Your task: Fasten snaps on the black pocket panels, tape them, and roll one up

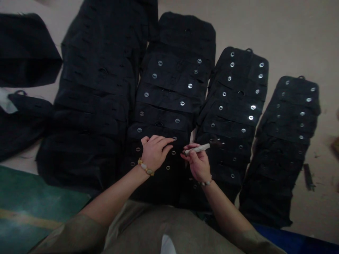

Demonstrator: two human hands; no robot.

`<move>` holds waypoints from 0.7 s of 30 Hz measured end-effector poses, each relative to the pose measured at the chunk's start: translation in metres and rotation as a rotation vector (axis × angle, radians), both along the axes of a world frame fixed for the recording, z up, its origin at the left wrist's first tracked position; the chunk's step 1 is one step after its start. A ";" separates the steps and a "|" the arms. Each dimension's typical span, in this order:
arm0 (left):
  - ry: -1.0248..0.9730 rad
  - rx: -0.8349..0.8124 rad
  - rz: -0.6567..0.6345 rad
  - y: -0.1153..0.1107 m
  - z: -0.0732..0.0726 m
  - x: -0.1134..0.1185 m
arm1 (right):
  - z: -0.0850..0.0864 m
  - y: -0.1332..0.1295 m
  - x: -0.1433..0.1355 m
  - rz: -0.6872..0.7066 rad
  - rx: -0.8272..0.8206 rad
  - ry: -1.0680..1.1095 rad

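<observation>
My left hand [154, 151] reaches over a row of overlapping black fabric pieces [166, 102], fingers stretched and thumb apart from the forefinger. Its forefinger tip is beside a round metal washer [174, 138] on the cloth; I cannot tell whether they touch. In my right hand [198, 161] is a slim tool with a white-wrapped handle [200, 149]. The tool's dark far end points to the right over the neighbouring row, and its exact kind is unclear. Similar silver washers run in two lines down this row, including one [182, 103] farther back.
Right of the middle lie two more rows of black fabric pieces [238, 116] with washers. To the left is a black row [92, 106] without visible washers. A small dark tool [308, 177] rests on the pale tabletop [296, 31]. Green floor [23, 190] shows at lower left.
</observation>
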State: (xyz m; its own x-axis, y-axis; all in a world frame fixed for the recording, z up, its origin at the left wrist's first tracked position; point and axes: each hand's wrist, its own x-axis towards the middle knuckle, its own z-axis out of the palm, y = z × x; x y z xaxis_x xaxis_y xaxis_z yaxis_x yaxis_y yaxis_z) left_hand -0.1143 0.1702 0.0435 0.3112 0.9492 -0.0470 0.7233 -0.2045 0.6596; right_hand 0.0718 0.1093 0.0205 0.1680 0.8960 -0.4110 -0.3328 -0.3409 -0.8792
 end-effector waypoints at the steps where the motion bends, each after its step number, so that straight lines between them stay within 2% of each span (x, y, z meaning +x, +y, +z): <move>1: 0.012 0.028 0.002 0.005 -0.003 0.004 | 0.004 0.002 0.005 0.037 -0.012 0.045; 3: 0.043 0.070 -0.015 0.013 -0.010 0.012 | 0.012 0.012 0.015 0.162 0.011 0.060; 5: 0.074 0.099 -0.032 0.017 -0.017 0.017 | 0.018 0.030 0.023 0.301 0.113 -0.038; 10: 0.124 0.149 -0.009 0.019 -0.021 0.016 | 0.020 0.083 0.030 0.596 0.555 -0.583; 12: 0.122 0.144 0.009 0.021 -0.020 0.013 | 0.016 0.094 0.030 0.680 0.683 -0.695; 15: 0.089 0.117 -0.007 0.026 -0.021 0.010 | 0.008 0.097 0.030 0.707 0.763 -0.733; 21: 0.059 0.136 -0.005 0.028 -0.026 0.008 | -0.004 0.091 0.033 0.668 0.792 -0.754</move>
State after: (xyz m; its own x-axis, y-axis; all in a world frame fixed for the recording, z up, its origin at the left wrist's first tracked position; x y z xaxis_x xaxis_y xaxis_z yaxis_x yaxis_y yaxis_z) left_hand -0.1063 0.1979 0.0180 0.3162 0.9466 0.0632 0.7588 -0.2923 0.5821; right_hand 0.1044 0.2001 0.0166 -0.4496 0.8512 0.2707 0.3666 0.4522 -0.8131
